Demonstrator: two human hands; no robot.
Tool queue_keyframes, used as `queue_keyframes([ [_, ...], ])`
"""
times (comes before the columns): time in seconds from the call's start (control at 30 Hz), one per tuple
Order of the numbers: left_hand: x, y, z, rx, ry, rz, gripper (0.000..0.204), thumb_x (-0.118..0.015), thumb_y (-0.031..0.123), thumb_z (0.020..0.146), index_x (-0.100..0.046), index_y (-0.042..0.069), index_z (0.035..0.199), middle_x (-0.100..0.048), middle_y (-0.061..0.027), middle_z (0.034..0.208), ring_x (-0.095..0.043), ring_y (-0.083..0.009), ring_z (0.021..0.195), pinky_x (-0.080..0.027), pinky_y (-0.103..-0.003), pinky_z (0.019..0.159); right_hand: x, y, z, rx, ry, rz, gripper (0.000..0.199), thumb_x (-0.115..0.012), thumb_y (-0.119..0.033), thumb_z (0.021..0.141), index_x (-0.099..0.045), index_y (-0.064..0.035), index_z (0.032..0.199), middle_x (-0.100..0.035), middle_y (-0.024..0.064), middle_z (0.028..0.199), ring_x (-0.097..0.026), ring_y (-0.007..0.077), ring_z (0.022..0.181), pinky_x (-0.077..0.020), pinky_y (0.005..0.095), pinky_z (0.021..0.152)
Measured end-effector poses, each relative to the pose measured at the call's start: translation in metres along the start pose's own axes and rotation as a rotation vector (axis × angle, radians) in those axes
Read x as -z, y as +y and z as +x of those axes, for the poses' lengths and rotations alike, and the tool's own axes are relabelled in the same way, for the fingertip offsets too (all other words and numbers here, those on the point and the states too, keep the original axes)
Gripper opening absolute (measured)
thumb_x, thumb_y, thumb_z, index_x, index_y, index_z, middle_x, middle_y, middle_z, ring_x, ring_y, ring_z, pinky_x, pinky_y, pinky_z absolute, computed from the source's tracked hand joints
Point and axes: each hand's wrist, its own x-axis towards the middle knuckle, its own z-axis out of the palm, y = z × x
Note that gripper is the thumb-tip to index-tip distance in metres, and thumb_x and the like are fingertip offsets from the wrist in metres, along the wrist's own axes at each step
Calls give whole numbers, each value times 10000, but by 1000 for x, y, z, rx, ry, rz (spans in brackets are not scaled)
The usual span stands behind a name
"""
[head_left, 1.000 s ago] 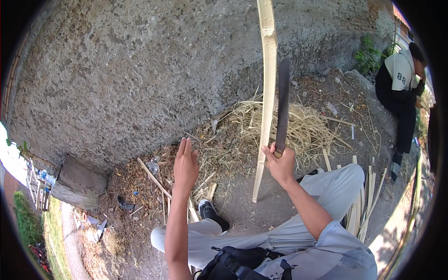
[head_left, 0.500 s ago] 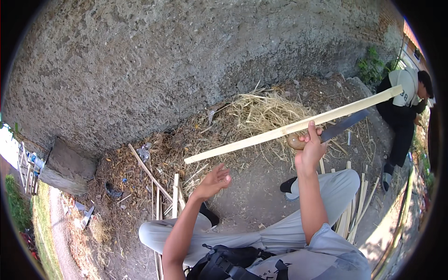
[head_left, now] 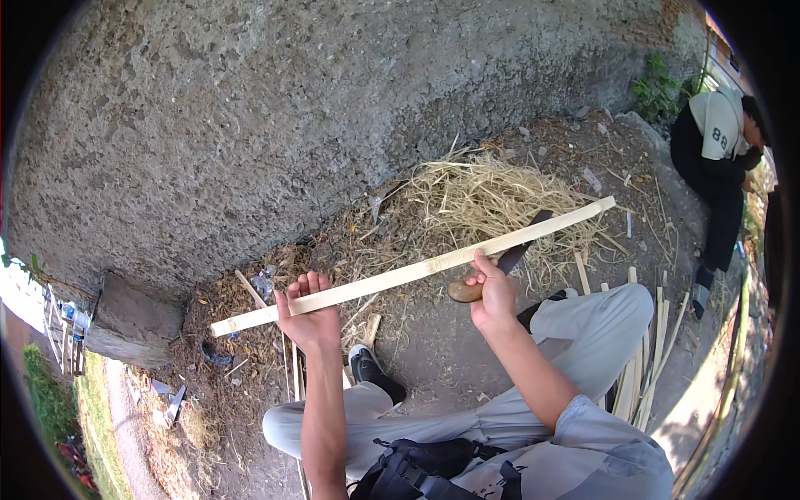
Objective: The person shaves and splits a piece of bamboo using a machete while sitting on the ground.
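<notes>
A long pale bamboo strip [head_left: 379, 283] slants across in front of me, its right end higher. My left hand [head_left: 312, 321] has it near the left end, palm up, thumb on the near side and fingers rising behind it. My right hand [head_left: 494, 293] is closed round a large knife with a rounded wooden handle [head_left: 465, 291]; its thumb presses the strip from above. The dark blade [head_left: 515, 257] points up and right, passing behind the strip, which hides part of it.
A pile of straw-like shavings [head_left: 483, 196] lies by the rough wall [head_left: 275, 125]. More strips [head_left: 642, 367] rest beside my right knee, others by my left leg. A concrete block [head_left: 137, 317] stands at left. Another person [head_left: 717, 158] sits at far right.
My right hand has brought the knife and strip left and lower. My left hand, earlier free of the strip, has turned palm up and taken its left part.
</notes>
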Motion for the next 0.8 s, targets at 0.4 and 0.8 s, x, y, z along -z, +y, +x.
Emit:
queue_keyframes([
  [0.4,-79,88,-21,-150,-746,262,544,-367,417,1027,-292,139,565,-220,17,473,-160,-105,415,-190,-269,408,98,23,-24,-665,-76,-627,212,-695,-225,885,-621,-30,924,-634,43,795,-439,52,537,-426,224,537],
  [0.8,-126,32,-25,8,-1056,541,563,-262,379,1045,-381,89,576,-338,-31,472,-283,-145,367,-325,-314,426,67,-62,-50,-146,-491,-1991,398,-573,-378,917,-680,5,929,-673,233,812,-667,388,810,-504,460,751],
])
